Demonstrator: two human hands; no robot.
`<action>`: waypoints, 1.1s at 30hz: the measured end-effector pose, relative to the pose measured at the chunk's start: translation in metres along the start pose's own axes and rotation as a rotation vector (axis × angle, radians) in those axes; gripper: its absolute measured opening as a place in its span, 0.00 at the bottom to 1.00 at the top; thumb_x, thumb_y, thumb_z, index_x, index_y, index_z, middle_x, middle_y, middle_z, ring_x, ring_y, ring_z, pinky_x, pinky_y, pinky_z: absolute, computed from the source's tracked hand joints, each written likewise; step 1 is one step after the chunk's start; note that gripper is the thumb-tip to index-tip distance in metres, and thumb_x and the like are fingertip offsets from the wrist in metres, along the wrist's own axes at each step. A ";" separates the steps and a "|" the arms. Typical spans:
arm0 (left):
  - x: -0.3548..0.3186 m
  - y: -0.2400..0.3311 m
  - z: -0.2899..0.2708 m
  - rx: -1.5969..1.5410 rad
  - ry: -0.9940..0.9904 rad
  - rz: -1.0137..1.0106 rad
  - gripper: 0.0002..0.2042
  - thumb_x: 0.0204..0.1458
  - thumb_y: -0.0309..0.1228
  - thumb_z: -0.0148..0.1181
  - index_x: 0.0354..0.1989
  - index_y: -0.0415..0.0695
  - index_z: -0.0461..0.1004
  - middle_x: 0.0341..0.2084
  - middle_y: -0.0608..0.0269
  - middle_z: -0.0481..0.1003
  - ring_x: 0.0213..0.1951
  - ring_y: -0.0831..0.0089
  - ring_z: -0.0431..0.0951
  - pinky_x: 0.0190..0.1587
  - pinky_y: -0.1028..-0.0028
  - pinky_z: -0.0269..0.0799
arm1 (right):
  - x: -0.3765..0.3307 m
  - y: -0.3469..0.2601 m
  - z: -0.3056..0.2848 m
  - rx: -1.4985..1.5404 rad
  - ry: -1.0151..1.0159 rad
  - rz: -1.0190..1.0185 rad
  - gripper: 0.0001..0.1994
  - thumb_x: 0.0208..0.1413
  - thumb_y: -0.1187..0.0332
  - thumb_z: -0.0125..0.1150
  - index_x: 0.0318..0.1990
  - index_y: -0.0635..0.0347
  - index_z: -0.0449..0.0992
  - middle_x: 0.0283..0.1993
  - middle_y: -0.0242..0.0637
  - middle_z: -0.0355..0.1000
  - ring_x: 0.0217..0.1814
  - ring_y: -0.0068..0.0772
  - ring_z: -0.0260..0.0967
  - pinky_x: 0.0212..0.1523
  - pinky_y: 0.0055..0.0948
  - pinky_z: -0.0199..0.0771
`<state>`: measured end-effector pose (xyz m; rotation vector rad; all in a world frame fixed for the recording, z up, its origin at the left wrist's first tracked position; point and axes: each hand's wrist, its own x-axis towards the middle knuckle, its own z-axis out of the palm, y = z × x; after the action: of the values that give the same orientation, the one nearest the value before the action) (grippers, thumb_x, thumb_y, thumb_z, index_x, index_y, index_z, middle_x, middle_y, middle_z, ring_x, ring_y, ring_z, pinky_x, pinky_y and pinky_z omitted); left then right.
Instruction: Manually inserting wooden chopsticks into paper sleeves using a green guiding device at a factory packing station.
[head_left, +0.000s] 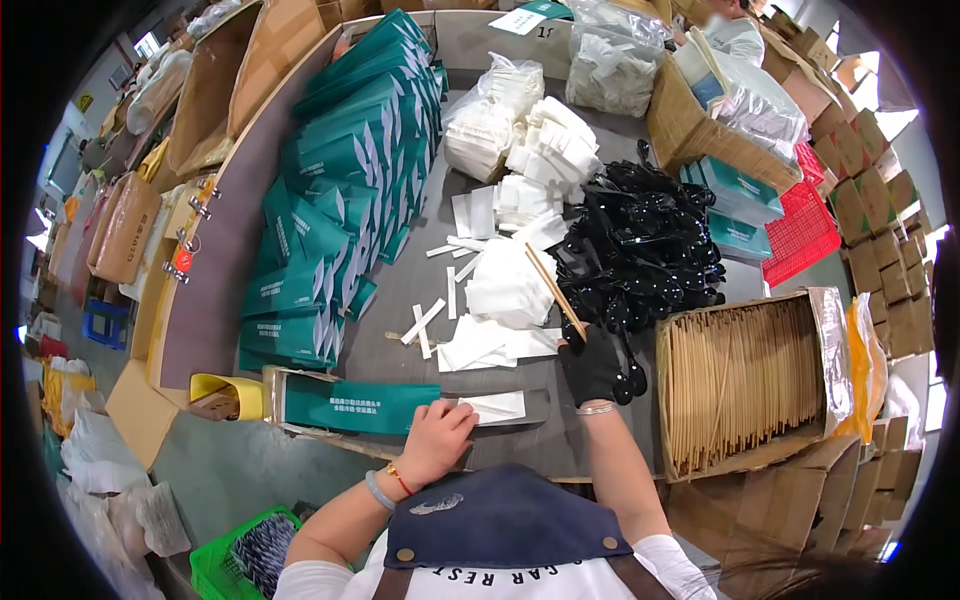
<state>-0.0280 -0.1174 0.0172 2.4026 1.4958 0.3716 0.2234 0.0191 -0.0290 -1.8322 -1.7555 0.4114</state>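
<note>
My left hand, bare, is closed at the join of a green paper sleeve and a folded white napkin, its fingers pressed on the napkin's left end. Both lie flat along the table's near edge. In a black glove, my right hand grips a pair of wooden chopsticks that point away from me. Black spoons show at the glove's right side; whether they are held too is hard to make out. Loose white napkins lie just beyond, beside a heap of black spoons.
Stacked green sleeves fill the table's left side. A carton of wooden chopsticks stands right of my glove. Beyond are bagged napkins, green packets, a red crate and a carton. Another person is at the back right.
</note>
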 end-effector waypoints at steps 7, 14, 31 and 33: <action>-0.012 0.006 -0.006 0.063 0.037 -0.015 0.26 0.37 0.34 0.70 0.49 0.47 0.73 0.49 0.71 0.69 0.48 0.65 0.66 0.48 0.63 0.60 | -0.024 0.015 -0.065 0.164 0.131 0.049 0.11 0.57 0.68 0.60 0.45 0.62 0.76 0.38 0.42 0.76 0.39 0.37 0.74 0.42 0.32 0.72; -0.021 0.000 -0.012 0.120 -0.014 -0.045 0.27 0.38 0.36 0.69 0.51 0.45 0.73 0.53 0.70 0.68 0.49 0.63 0.65 0.49 0.63 0.58 | -0.056 -0.004 -0.104 0.620 -0.227 0.410 0.10 0.56 0.73 0.59 0.43 0.65 0.79 0.34 0.28 0.74 0.37 0.18 0.68 0.39 0.21 0.68; -0.017 -0.039 -0.029 -0.028 0.094 -0.132 0.36 0.32 0.36 0.75 0.56 0.45 0.69 0.53 0.59 0.67 0.57 0.54 0.62 0.57 0.55 0.59 | -0.065 -0.006 -0.057 -0.121 -0.428 -0.584 0.17 0.50 0.66 0.65 0.49 0.40 0.80 0.28 0.32 0.71 0.31 0.38 0.70 0.28 0.37 0.69; -0.014 -0.044 -0.028 -0.032 0.100 -0.110 0.36 0.31 0.37 0.75 0.54 0.44 0.70 0.53 0.59 0.67 0.55 0.55 0.64 0.57 0.56 0.60 | -0.062 -0.005 -0.055 -0.204 -0.462 -0.614 0.18 0.50 0.66 0.65 0.50 0.39 0.79 0.30 0.32 0.72 0.32 0.39 0.70 0.29 0.37 0.69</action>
<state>-0.0806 -0.1088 0.0255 2.2964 1.6435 0.4941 0.2449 -0.0519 0.0077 -1.2724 -2.6377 0.4349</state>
